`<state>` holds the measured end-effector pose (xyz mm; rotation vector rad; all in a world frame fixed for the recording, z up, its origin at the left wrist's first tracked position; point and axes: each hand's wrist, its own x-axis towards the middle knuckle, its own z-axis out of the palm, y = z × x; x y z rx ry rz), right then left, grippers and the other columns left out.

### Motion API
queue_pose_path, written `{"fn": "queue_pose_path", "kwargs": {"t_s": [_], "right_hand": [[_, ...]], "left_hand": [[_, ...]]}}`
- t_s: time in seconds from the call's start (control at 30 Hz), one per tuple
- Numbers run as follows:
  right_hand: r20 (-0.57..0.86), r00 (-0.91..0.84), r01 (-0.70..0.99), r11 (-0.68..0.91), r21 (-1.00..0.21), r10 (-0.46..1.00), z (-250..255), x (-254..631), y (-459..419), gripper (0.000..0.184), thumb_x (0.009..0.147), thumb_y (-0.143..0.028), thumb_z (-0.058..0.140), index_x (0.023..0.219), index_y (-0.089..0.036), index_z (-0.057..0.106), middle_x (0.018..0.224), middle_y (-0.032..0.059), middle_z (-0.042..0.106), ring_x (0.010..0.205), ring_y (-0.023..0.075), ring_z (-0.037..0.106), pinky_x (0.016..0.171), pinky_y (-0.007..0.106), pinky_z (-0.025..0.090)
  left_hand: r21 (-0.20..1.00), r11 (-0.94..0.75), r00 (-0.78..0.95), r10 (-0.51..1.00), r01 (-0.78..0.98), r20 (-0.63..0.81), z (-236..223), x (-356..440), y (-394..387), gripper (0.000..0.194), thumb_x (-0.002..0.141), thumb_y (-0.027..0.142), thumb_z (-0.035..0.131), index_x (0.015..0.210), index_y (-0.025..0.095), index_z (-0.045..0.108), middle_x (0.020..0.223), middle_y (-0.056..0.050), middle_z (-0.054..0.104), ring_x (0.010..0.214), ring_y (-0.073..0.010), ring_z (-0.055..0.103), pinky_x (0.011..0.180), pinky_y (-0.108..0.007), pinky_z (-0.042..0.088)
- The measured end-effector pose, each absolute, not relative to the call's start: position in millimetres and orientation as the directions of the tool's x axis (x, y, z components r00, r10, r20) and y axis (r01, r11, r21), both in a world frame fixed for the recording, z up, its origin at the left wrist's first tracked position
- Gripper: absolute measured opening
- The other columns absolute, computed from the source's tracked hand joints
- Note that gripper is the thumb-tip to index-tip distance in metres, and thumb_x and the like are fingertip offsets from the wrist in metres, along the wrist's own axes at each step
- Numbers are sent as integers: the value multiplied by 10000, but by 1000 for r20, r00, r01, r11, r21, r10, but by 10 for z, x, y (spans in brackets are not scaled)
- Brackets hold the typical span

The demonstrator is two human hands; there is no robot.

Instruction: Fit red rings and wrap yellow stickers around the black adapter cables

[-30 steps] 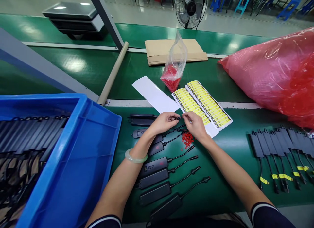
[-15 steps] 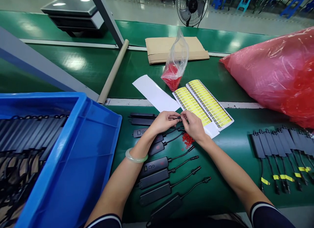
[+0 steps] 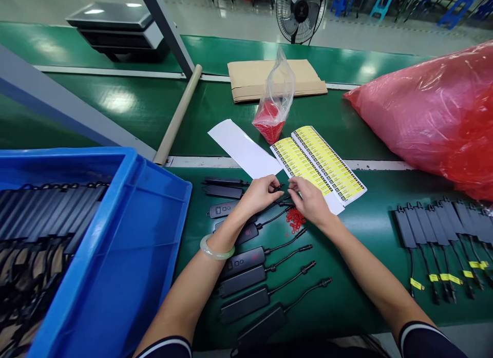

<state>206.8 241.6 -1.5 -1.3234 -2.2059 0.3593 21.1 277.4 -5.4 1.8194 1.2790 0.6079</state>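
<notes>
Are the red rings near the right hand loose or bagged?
Loose: the red rings lie in a small scattered pile directly on the green tabletop.

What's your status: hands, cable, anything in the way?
Left hand pinching black cable at its end. Right hand close beside, grip unclear. Loose red rings on the near side; no obstruction seen between hands.

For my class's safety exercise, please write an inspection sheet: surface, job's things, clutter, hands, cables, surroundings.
Surface: glossy green bench.
Job's things: oblong black plastic devices; pile of small red rings.
Clutter: yellow printed paper labels; clear plastic bag of red pieces.
Hands: left hand pinches a black cable end; right hand beside it, contact unclear.
Cables: short black leads from the devices; yellow tags at right.
Surroundings: round black fan, blue plastic crate.
</notes>
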Motion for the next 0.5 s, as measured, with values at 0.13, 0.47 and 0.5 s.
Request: {"fn": "queue_pose_path", "kwargs": {"t_s": [0.13,0.47,0.5], "right_hand": [[238,-320,801,396,-449,917,120,2359,2361,138,958,-153,430,975,-190,562,921,87,643,844,217,605,744,327,471],[-24,-411,866,383,-321,911,48,2457,2217,102,863,-92,568,852,-167,636,895,100,608,825,241,548,718,353,435],[-32,-417,866,386,-318,909,43,2445,2210,115,863,-87,558,843,-172,633,897,100,605,827,244,542,716,355,436]], "left_hand": [[726,-289,394,919,624,26,-45,181,2822,205,783,287,702,950,182,645,959,-61,683,904,-239,618,828,-376,491],[606,-398,473,880,689,40,-174,224,2856,120,823,169,628,926,198,683,879,-68,636,913,-263,576,835,-387,457],[613,-393,472,881,685,37,-175,222,2854,98,814,159,632,889,200,680,851,-62,627,891,-259,576,811,-378,458]]}}
